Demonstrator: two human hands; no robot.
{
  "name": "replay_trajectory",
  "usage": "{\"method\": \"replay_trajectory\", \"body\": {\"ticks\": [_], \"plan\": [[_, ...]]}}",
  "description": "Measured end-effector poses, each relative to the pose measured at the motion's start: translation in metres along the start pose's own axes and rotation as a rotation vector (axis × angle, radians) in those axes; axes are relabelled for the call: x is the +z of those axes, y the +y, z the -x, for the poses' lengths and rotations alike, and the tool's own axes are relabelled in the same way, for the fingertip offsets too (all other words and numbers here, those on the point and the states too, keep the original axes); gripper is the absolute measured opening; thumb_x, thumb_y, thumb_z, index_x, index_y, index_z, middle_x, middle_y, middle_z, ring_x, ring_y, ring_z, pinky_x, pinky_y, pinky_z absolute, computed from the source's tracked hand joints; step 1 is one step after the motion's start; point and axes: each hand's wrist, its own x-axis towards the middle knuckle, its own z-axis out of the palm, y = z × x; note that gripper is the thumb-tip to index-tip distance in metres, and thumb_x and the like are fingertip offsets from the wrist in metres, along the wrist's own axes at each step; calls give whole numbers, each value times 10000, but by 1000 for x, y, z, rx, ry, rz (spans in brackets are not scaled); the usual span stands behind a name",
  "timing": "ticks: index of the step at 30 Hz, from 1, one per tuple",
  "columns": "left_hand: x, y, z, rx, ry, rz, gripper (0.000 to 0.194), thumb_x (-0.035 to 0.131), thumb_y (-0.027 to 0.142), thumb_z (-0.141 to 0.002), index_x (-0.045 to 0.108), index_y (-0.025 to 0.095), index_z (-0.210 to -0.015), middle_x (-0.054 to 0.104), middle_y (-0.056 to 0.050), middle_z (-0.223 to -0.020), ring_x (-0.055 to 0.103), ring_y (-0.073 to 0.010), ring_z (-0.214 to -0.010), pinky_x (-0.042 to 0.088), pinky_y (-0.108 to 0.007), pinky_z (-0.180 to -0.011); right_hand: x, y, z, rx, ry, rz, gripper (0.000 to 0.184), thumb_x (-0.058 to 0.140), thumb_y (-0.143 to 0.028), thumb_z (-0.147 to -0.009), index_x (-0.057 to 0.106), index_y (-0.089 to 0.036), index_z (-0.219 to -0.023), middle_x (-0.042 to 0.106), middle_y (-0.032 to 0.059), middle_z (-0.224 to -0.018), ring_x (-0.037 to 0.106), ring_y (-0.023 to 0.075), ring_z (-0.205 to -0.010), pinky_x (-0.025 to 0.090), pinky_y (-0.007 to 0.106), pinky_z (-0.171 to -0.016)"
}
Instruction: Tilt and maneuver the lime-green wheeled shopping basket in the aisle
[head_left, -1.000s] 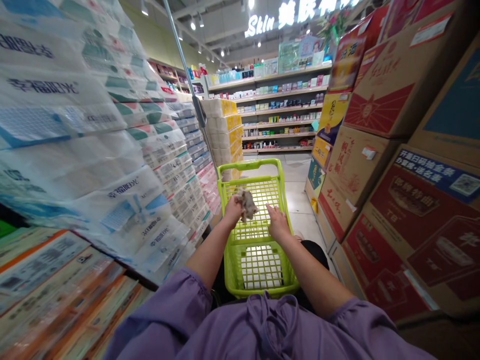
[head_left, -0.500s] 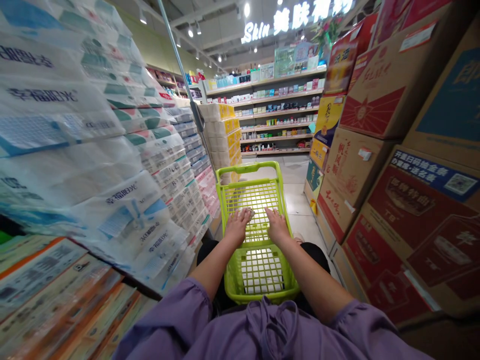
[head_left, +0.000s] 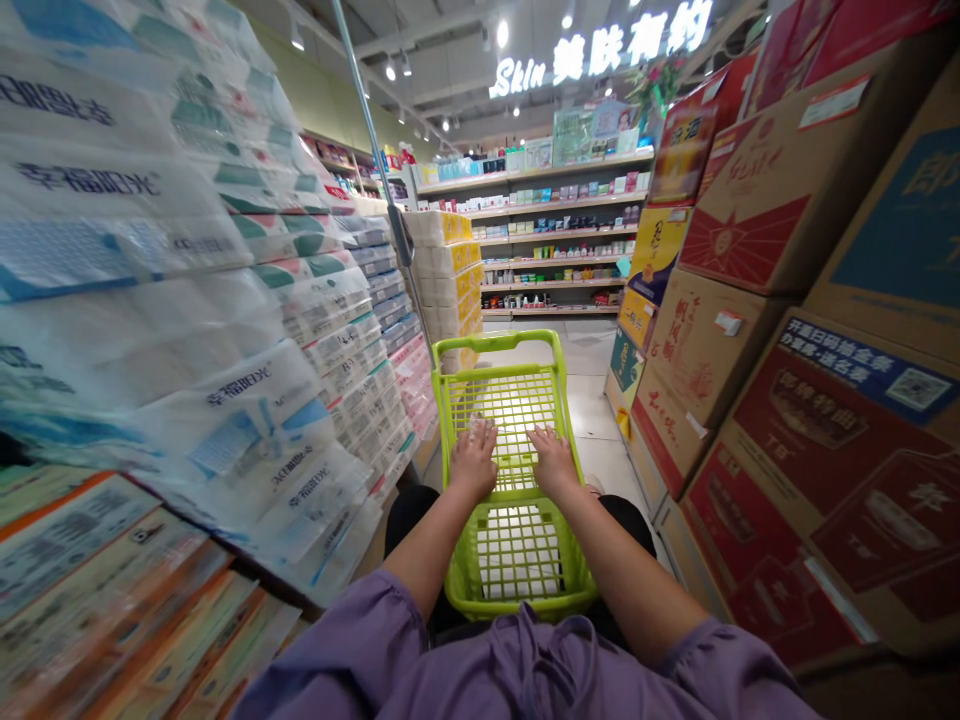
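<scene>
A lime-green plastic shopping basket [head_left: 463,580] with grid openings stands between my knees, its handle [head_left: 499,341] at the far end. White floor shows through the lower grid, and I see no goods in it. My left hand [head_left: 474,462] is at the left part of the basket, palm down with fingers spread. Opposite it, my right hand [head_left: 553,460] is near the right side, fingers also apart. Neither hand holds anything. Whether the palms touch the grid or hover just above it, I cannot tell.
Stacked tissue packs [head_left: 247,400] rise close on the left, with yellow-and-white packs [head_left: 446,270] beyond. Cardboard cartons [head_left: 739,190] line the right. A metal pole [head_left: 375,130] slants up at the left. Shelves of small products [head_left: 555,195] stand ahead across the tiled floor [head_left: 596,380].
My left hand has shifted slightly left over the basket, while the right stays almost in place. The view has tilted a little, so the shelves and sign sit slightly lower.
</scene>
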Motion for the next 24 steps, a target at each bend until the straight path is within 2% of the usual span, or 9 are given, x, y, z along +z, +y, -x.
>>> {"method": "replay_trajectory", "body": {"ticks": [2,6,8,12,15,17,19,22,24], "plan": [[-1,-5,0,5,-21,13,603,514,185,-823,431,273,-1414,362,-28,-1525,432,-343,-1240,410,-482,-973,1,0,0,-3,0,2,790,417,103,-674,447,-218,-1395,349,63,-1524,202,238,-1443,136,465,-1161],[-5,-18,-13,-15,-121,60,470,445,160,-870,545,271,-1316,424,-41,-1486,536,-273,-1112,426,-414,-946,1,0,-1,3,-6,5,796,412,112,-670,454,-225,-1390,352,51,-1523,196,227,-1445,139,448,-1165],[-4,-18,-18,-45,-86,69,462,443,179,-884,517,228,-1338,399,-95,-1495,509,-284,-1177,404,-418,-973,0,-1,-1,6,-7,2,794,408,115,-671,458,-219,-1389,348,58,-1525,198,230,-1445,143,449,-1164],[3,-10,-13,-110,16,119,528,405,248,-923,347,152,-1439,364,-201,-1487,372,-339,-1330,345,-500,-1013,-2,-2,0,7,-12,-1,793,402,115,-672,453,-203,-1396,330,67,-1533,188,243,-1448,136,464,-1165],[2,-11,-5,-136,-18,231,521,392,210,-917,341,130,-1429,494,-219,-1371,497,-313,-1219,394,-471,-971,-4,-2,1,8,-20,2,808,407,119,-661,450,-212,-1398,336,55,-1531,183,239,-1449,133,459,-1169],[-1,-14,-1,-160,-43,281,469,363,196,-925,399,127,-1387,599,-192,-1236,587,-267,-1079,441,-417,-921,-5,-2,2,11,-20,7,805,405,119,-661,458,-216,-1391,341,51,-1529,184,237,-1448,144,460,-1167],[-6,-15,0,-129,-50,306,405,338,225,-946,495,163,-1314,629,-144,-1201,605,-230,-1023,457,-378,-912,-5,-3,2,12,-18,12,783,399,113,-677,467,-216,-1383,348,51,-1525,189,242,-1446,161,467,-1161],[-8,-12,0,-57,-60,307,362,350,296,-965,599,230,-1221,611,-80,-1269,563,-219,-1109,426,-374,-983,-5,-3,2,8,-14,20,764,394,107,-693,472,-215,-1381,353,51,-1522,194,243,-1445,170,465,-1159],[-6,-9,0,-67,-68,291,380,367,280,-963,562,251,-1288,611,-79,-1273,533,-231,-1170,403,-407,-1015,-5,-3,2,9,-13,23,774,394,113,-686,469,-215,-1384,346,53,-1526,193,239,-1446,163,463,-1161]]}}
